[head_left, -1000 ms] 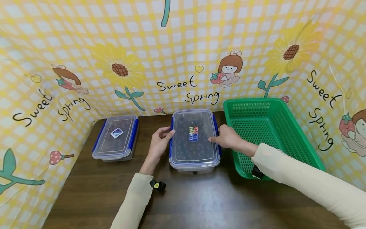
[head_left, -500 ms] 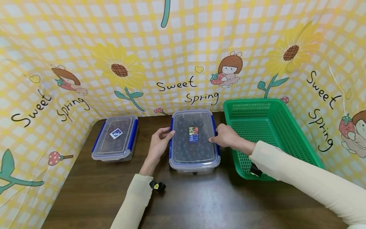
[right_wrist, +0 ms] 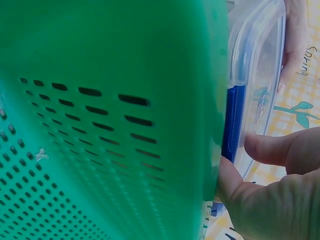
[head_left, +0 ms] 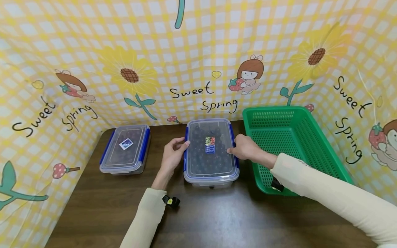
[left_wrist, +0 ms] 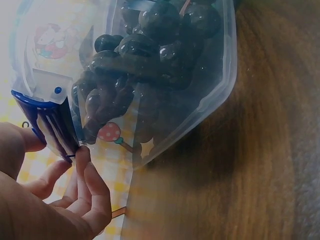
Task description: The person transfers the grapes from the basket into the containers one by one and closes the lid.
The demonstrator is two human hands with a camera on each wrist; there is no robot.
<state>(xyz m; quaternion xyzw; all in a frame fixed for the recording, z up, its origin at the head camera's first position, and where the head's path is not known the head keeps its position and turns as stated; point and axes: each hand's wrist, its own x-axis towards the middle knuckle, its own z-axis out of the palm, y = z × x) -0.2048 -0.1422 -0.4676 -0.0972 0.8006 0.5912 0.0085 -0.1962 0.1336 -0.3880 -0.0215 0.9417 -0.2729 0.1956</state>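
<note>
A clear plastic food container (head_left: 211,168) with a lid and blue side latches stands in the middle of the table. Through its wall the left wrist view shows dark, glossy round fruit like grapes (left_wrist: 165,55). My left hand (head_left: 172,155) pinches the container's left side, its thumb and fingertips on the blue latch (left_wrist: 50,122). On the opposite side my right hand (head_left: 246,148) grips the right edge, with the thumb on the lid and the other fingers at the blue latch (right_wrist: 233,120). Both latches lie down along the sides. The right fingertips are partly hidden behind the basket's rim.
A green perforated basket (head_left: 324,148) stands close to the container's right side, under my right forearm. To the left is a smaller lidded container (head_left: 124,156) with blue latches and dark contents. Yellow checked cloth (head_left: 192,65) hangs behind the brown table (head_left: 198,220).
My right hand has shifted very slightly along the container's right edge. Left hand, containers and basket stay where they were.
</note>
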